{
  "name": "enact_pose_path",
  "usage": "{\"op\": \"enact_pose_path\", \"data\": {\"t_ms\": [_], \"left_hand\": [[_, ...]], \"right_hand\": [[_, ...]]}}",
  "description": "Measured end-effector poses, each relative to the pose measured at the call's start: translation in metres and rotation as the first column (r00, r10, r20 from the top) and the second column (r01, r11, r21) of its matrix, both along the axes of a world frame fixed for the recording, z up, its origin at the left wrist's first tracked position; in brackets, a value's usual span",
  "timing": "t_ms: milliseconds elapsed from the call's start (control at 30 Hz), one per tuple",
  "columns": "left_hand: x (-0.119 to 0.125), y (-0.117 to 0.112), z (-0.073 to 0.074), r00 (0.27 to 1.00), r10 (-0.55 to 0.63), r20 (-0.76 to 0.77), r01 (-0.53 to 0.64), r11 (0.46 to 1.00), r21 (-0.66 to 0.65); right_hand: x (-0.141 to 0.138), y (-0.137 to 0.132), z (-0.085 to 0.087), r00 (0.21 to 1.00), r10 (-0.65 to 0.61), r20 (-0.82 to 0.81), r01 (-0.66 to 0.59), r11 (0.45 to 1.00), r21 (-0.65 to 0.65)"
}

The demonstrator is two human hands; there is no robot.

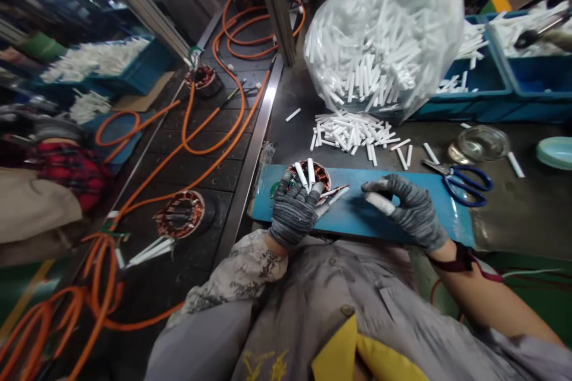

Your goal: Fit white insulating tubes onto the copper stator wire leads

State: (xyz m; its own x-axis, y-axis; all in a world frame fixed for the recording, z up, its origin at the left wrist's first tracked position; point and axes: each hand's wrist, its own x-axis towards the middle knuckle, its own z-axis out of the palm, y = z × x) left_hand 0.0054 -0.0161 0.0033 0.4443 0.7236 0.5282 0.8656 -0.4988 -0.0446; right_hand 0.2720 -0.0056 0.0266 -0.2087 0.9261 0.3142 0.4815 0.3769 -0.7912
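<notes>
My left hand (292, 209), in a grey knit glove, is closed around a round copper-wound stator (318, 174) resting on a blue board (357, 214). Two white tubes (306, 174) stick up out of the stator, and thin wires lead off its right side. My right hand (409, 207), also gloved, lies on the board to the right with its fingers curled around a white tube (379, 203). A loose pile of white tubes (351, 131) lies just behind the board.
A big clear bag of white tubes (384, 36) stands behind the pile. Blue-handled scissors (465, 180), a glass dish (482, 143) and blue bins (491, 80) are at right. On the conveyor at left lie another stator (181, 214) and orange cables (196, 131).
</notes>
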Motion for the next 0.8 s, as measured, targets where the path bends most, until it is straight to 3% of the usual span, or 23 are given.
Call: {"op": "enact_pose_path", "data": {"t_ms": [100, 167, 233, 300, 400, 500, 600, 700, 800], "left_hand": [[0.0, 0.0, 0.001, 1.0, -0.021, 0.016, 0.021, 1.0, 0.007], [0.0, 0.0, 0.0, 0.999, -0.015, 0.033, 0.016, 1.0, -0.021], [0.0, 0.0, -0.003, 0.999, 0.006, 0.039, -0.003, 0.997, -0.074], [0.0, 0.0, -0.004, 0.999, 0.016, 0.041, -0.012, 0.994, -0.112], [-0.003, 0.0, -0.004, 0.994, -0.014, 0.105, 0.024, 0.995, -0.101], [-0.007, -0.002, -0.001, 0.962, -0.047, 0.269, 0.071, 0.994, -0.079], [-0.007, -0.002, 0.0, 0.928, -0.053, 0.368, 0.084, 0.994, -0.069], [-0.003, 0.002, -0.002, 0.931, -0.066, 0.359, 0.071, 0.997, 0.0], [0.002, 0.008, -0.002, 0.95, -0.051, 0.309, 0.044, 0.999, 0.031]], "right_hand": [[-0.006, 0.008, -0.012, 0.995, -0.042, 0.089, 0.043, 0.999, -0.002], [-0.011, 0.017, -0.025, 0.964, 0.106, 0.244, -0.11, 0.994, -0.001], [-0.018, 0.023, -0.04, 0.876, 0.252, 0.411, -0.275, 0.961, -0.003], [-0.028, 0.025, -0.05, 0.802, 0.277, 0.53, -0.333, 0.943, 0.01], [-0.039, 0.024, -0.053, 0.761, 0.296, 0.578, -0.37, 0.929, 0.01], [-0.033, 0.022, -0.041, 0.834, 0.314, 0.454, -0.34, 0.94, -0.026], [-0.014, 0.021, -0.022, 0.981, 0.136, 0.14, -0.125, 0.989, -0.083], [-0.005, 0.02, -0.004, 0.993, 0.023, -0.117, -0.044, 0.983, -0.176], [-0.016, 0.02, 0.005, 0.983, 0.057, -0.176, -0.107, 0.952, -0.287]]}}
